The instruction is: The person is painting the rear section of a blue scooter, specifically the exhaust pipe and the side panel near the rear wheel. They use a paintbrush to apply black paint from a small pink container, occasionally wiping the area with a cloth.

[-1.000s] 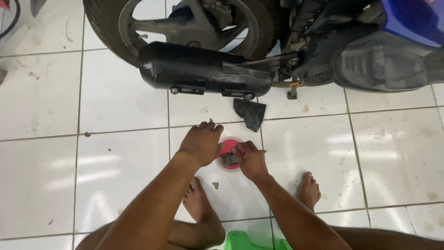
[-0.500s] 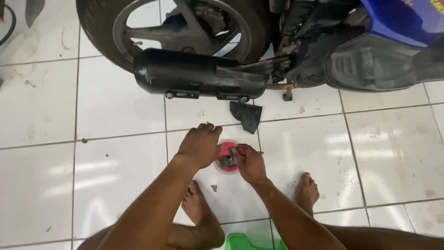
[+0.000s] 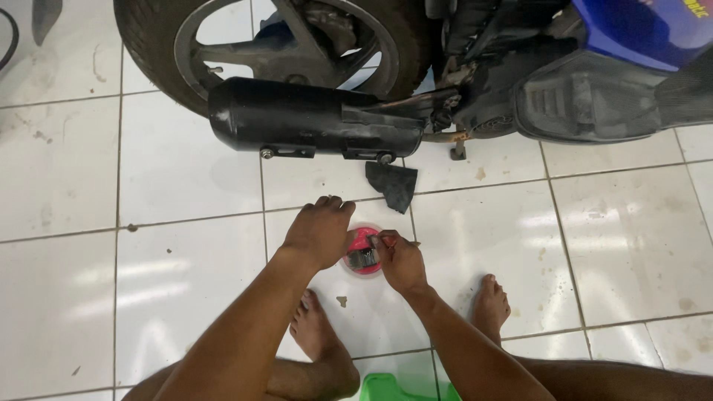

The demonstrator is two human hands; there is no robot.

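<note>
You've got bright, even overhead light. The white tiles (image 3: pixel 631 245) throw soft glare patches right and left. Shadows are faint, darkest under the exhaust (image 3: pixel 312 119) and wheel (image 3: pixel 148 37). Focus is sharp centre-frame; your near arms are slightly soft at the bottom edge. Mild wide-angle bending of grout lines.

My left hand (image 3: pixel 321 232) covers part of the pink dish (image 3: pixel 364 252), its small grey contents too tiny for me to identify, while the scooter (image 3: pixel 564 82) and green object (image 3: pixel 390 388) run off frame.
</note>
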